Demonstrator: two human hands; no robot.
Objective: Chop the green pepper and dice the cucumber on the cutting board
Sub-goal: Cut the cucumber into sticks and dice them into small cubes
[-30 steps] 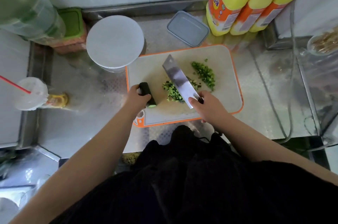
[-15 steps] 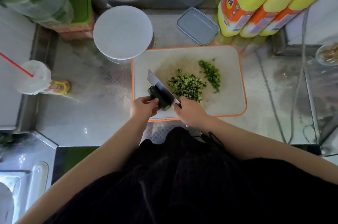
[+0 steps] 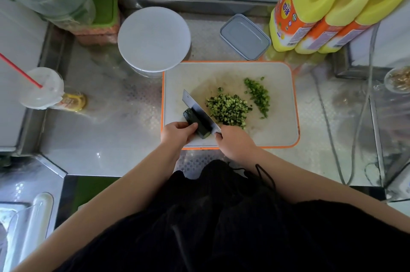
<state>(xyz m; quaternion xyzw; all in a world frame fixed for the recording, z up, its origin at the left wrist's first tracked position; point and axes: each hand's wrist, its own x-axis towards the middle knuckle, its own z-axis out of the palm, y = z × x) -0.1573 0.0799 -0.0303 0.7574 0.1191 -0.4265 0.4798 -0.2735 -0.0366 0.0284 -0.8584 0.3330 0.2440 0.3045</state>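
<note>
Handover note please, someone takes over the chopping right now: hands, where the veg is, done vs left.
Left hand: holds the cucumber piece down near the front left of the cutting board.
Right hand: grips the cleaver, whose blade lies lengthwise against the cucumber piece.
Done: diced cucumber pile mid-board; chopped green pepper in a smaller strip behind and to its right.
Left: the remaining cucumber piece is still whole; slice and dice it, then add it to the pile.
</note>
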